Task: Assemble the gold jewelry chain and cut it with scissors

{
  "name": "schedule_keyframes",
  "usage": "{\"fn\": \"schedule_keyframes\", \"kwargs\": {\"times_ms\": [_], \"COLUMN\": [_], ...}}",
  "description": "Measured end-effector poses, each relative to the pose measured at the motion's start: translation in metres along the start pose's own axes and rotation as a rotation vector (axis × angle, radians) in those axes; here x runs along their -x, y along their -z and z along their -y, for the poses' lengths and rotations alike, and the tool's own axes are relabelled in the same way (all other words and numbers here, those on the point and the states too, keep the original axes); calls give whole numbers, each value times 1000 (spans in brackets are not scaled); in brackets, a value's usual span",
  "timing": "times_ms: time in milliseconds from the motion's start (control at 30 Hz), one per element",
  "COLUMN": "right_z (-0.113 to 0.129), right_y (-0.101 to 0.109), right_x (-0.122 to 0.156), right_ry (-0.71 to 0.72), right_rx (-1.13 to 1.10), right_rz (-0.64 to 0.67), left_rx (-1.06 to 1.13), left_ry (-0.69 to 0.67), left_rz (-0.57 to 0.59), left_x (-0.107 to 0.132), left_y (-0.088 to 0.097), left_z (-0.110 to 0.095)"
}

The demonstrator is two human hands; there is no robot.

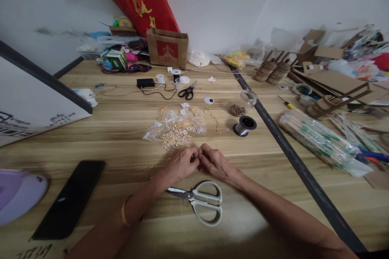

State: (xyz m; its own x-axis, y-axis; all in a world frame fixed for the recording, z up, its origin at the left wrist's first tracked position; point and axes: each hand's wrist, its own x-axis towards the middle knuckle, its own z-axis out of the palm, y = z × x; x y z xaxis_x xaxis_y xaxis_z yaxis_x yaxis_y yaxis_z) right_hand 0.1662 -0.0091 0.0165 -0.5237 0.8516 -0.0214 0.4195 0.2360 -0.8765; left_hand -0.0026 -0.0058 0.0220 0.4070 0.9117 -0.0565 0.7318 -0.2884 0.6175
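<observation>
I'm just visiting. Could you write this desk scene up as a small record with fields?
Left hand: fingers curled, close to the right hand's; anything pinched is too small to tell
Right hand: fingers curled likewise
Beyond the hands: pile of small gold- and silver-coloured pieces
Right of pile: gold-coloured chain, spool, clear jar with multicoloured bits
Nearer the person: pale-handled scissors

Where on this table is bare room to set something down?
Between the black spool, right forearm and dark strip; between the black slab, white box and glittery pile. Crowded: right of the strip, around the bagged sticks.
</observation>
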Motion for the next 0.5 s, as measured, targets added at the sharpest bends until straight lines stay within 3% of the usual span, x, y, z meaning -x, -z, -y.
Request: {"fn": "schedule_keyframes", "kwargs": {"times_ms": [200,500], "right_z": [-4,-6], "right_y": [0,2], "right_x": [-2,-4], "right_ry": [-44,-22], "right_rx": [-161,-217], "right_rz": [15,18], "left_rx": [241,798], "left_ry": [-50,136], "left_rz": [41,214], "left_x": [-3,-12], "left_y": [6,0], "left_z": [5,20]}}
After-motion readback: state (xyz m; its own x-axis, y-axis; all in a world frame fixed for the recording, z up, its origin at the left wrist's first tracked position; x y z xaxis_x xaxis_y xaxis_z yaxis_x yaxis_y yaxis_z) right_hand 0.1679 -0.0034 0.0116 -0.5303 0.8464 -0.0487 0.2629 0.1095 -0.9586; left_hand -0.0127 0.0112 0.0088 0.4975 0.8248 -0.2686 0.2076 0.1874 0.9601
